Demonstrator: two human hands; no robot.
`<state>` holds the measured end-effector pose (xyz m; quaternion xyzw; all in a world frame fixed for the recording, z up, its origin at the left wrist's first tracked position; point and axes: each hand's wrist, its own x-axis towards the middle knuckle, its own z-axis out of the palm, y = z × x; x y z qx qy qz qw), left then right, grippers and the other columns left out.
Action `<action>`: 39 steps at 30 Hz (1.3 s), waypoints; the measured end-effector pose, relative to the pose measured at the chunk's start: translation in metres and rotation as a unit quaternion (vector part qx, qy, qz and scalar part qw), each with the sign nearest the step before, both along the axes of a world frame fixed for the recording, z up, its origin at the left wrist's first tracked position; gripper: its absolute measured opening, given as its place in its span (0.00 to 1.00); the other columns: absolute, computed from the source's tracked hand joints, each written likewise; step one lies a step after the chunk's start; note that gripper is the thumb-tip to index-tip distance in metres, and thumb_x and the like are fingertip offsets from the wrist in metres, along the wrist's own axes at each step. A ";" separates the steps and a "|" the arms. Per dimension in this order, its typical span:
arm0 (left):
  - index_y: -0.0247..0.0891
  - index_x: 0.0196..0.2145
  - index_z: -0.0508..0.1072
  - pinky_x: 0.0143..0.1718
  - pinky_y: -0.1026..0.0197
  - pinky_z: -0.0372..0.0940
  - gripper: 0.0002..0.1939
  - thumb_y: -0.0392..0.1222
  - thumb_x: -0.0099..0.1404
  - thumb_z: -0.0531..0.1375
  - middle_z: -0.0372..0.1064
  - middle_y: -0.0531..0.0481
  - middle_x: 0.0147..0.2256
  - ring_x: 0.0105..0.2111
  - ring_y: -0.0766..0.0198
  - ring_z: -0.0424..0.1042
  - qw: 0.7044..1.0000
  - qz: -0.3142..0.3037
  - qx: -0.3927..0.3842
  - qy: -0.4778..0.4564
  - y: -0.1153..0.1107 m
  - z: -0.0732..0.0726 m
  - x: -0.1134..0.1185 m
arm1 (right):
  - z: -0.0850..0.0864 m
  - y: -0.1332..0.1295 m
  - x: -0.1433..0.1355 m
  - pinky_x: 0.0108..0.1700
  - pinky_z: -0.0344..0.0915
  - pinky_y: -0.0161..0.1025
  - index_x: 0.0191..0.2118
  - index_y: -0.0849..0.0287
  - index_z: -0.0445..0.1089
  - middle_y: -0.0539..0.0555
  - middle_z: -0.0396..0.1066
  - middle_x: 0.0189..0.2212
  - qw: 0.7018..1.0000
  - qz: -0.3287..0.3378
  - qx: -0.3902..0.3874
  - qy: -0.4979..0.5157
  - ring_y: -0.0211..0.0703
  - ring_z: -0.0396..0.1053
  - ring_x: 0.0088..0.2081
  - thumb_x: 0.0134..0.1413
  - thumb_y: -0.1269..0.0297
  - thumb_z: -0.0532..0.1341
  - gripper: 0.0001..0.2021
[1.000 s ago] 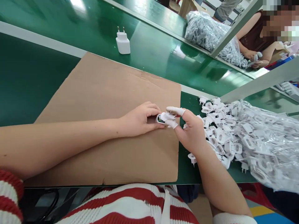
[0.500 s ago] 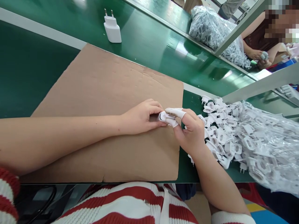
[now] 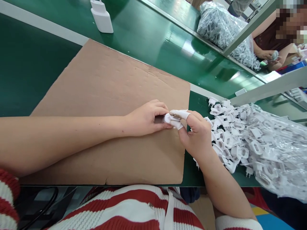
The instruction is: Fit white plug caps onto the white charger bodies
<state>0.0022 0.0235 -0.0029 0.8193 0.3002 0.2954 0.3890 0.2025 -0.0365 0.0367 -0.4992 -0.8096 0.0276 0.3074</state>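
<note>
Over the right part of a brown cardboard sheet, both hands meet at a small white plastic charger housing. My left hand pinches its left end between thumb and fingers. White covers sleeve the thumb and forefinger of my right hand, and the forefinger cover is stained brown. These fingers close on the right side of the housing and hide much of it. Right beside my right hand lies a heap of white plastic plug casings, some with two pins, spilling from a clear plastic bag.
Behind the cardboard runs a green conveyor belt carrying a white plug charger. Another white piece lies on it near a metal post. Across the belt are a bag of grey-white parts and a co-worker's hands holding something small.
The plug charger on the belt has moved left and away. A white piece has appeared on the belt at right. The dark slot in the housing's end no longer shows; my hands barely moved.
</note>
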 end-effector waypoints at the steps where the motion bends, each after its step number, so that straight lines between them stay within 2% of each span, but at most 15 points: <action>1: 0.41 0.40 0.80 0.50 0.55 0.66 0.13 0.53 0.68 0.65 0.76 0.48 0.41 0.45 0.54 0.71 1.000 -0.001 0.004 -0.002 0.000 0.000 0.000 | 0.001 0.000 -0.001 0.41 0.73 0.41 0.46 0.53 0.76 0.54 0.81 0.41 1.000 -0.006 0.002 -0.012 0.48 0.78 0.43 0.60 0.76 0.58 0.14; 4: 0.40 0.40 0.80 0.49 0.56 0.65 0.12 0.51 0.69 0.64 0.75 0.48 0.40 0.44 0.56 0.70 1.000 -0.005 0.017 -0.009 -0.001 0.000 0.000 | 0.002 0.000 -0.004 0.36 0.69 0.39 0.42 0.54 0.75 0.54 0.80 0.38 0.999 -0.022 0.018 -0.044 0.48 0.77 0.41 0.53 0.79 0.57 0.16; 7: 0.39 0.41 0.80 0.48 0.57 0.65 0.12 0.50 0.69 0.64 0.75 0.48 0.40 0.43 0.56 0.70 1.000 -0.006 0.023 -0.013 -0.002 0.000 0.000 | 0.001 0.001 -0.005 0.36 0.67 0.38 0.41 0.55 0.75 0.54 0.80 0.37 0.999 -0.025 0.028 -0.038 0.47 0.77 0.40 0.49 0.80 0.56 0.17; 12: 0.39 0.42 0.80 0.49 0.57 0.65 0.13 0.51 0.69 0.64 0.75 0.48 0.39 0.43 0.56 0.71 0.999 0.000 0.032 -0.008 -0.003 -0.001 0.000 | -0.001 0.003 -0.005 0.38 0.67 0.38 0.42 0.55 0.76 0.53 0.79 0.37 0.999 -0.032 -0.041 0.009 0.46 0.76 0.39 0.51 0.77 0.59 0.15; 15: 0.39 0.48 0.78 0.51 0.57 0.67 0.16 0.52 0.69 0.65 0.75 0.46 0.45 0.46 0.55 0.72 1.000 0.002 0.017 -0.009 -0.003 -0.003 0.000 | -0.002 0.003 -0.003 0.39 0.68 0.38 0.41 0.56 0.76 0.53 0.78 0.36 0.995 -0.035 -0.089 0.030 0.46 0.75 0.39 0.50 0.76 0.60 0.14; 17: 0.41 0.53 0.75 0.50 0.58 0.68 0.19 0.53 0.69 0.65 0.75 0.47 0.48 0.47 0.56 0.73 1.000 0.004 -0.013 -0.010 -0.003 -0.003 0.000 | 0.000 0.003 0.001 0.42 0.69 0.38 0.44 0.55 0.76 0.52 0.79 0.38 0.988 -0.027 -0.134 0.073 0.46 0.76 0.41 0.54 0.74 0.61 0.14; 20: 0.44 0.52 0.76 0.50 0.58 0.69 0.19 0.56 0.70 0.64 0.76 0.48 0.49 0.47 0.56 0.75 0.999 0.018 -0.039 0.013 -0.005 -0.001 0.000 | 0.007 0.001 0.014 0.50 0.71 0.39 0.60 0.51 0.71 0.52 0.77 0.49 0.972 0.005 -0.181 0.147 0.43 0.76 0.48 0.59 0.70 0.63 0.23; 22: 0.45 0.49 0.77 0.50 0.57 0.70 0.19 0.59 0.68 0.64 0.77 0.48 0.48 0.47 0.54 0.75 0.997 0.033 -0.052 0.041 -0.006 0.002 0.001 | 0.013 0.003 0.028 0.51 0.71 0.41 0.66 0.52 0.65 0.55 0.74 0.54 0.978 -0.024 -0.166 0.126 0.45 0.75 0.51 0.61 0.70 0.61 0.28; 25: 0.44 0.52 0.77 0.45 0.56 0.72 0.27 0.65 0.64 0.65 0.78 0.47 0.46 0.44 0.51 0.77 0.989 0.070 -0.097 0.084 0.002 0.007 0.004 | 0.017 0.011 0.049 0.59 0.68 0.49 0.66 0.59 0.66 0.62 0.71 0.57 0.983 -0.137 -0.120 -0.009 0.54 0.69 0.58 0.60 0.75 0.59 0.28; 28: 0.44 0.55 0.76 0.43 0.55 0.72 0.34 0.68 0.60 0.65 0.79 0.47 0.46 0.42 0.50 0.77 0.977 0.143 -0.096 0.124 0.029 0.014 0.012 | 0.014 0.023 0.066 0.70 0.52 0.60 0.65 0.66 0.66 0.69 0.65 0.64 0.956 -0.230 -0.144 -0.114 0.66 0.54 0.70 0.61 0.70 0.61 0.27; 30: 0.45 0.56 0.75 0.45 0.56 0.71 0.33 0.66 0.60 0.64 0.78 0.48 0.47 0.42 0.52 0.77 0.970 0.188 -0.066 0.136 0.057 0.019 0.022 | 0.009 0.031 0.073 0.71 0.45 0.67 0.67 0.68 0.62 0.71 0.59 0.68 0.931 -0.270 -0.194 -0.149 0.74 0.44 0.74 0.64 0.64 0.60 0.28; 32: 0.45 0.56 0.74 0.47 0.57 0.70 0.31 0.63 0.61 0.64 0.77 0.49 0.49 0.44 0.54 0.76 0.964 0.222 -0.034 0.145 0.090 0.023 0.031 | 0.005 0.038 0.078 0.70 0.42 0.72 0.68 0.67 0.61 0.71 0.57 0.70 0.914 -0.284 -0.236 -0.166 0.78 0.41 0.74 0.66 0.61 0.58 0.29; 35: 0.41 0.57 0.71 0.49 0.56 0.68 0.31 0.60 0.62 0.64 0.76 0.47 0.52 0.46 0.53 0.75 0.946 0.274 0.020 0.169 0.141 0.027 0.044 | 0.000 0.044 0.082 0.70 0.43 0.70 0.66 0.68 0.64 0.71 0.62 0.67 0.909 -0.281 -0.259 -0.164 0.77 0.46 0.73 0.67 0.59 0.57 0.27; 39: 0.39 0.54 0.68 0.46 0.56 0.66 0.28 0.58 0.63 0.62 0.75 0.44 0.52 0.51 0.48 0.73 0.919 0.316 0.067 0.224 0.198 0.027 0.053 | 0.004 0.045 0.083 0.68 0.53 0.61 0.56 0.66 0.73 0.69 0.70 0.59 0.921 -0.263 -0.247 -0.150 0.67 0.62 0.65 0.64 0.63 0.60 0.19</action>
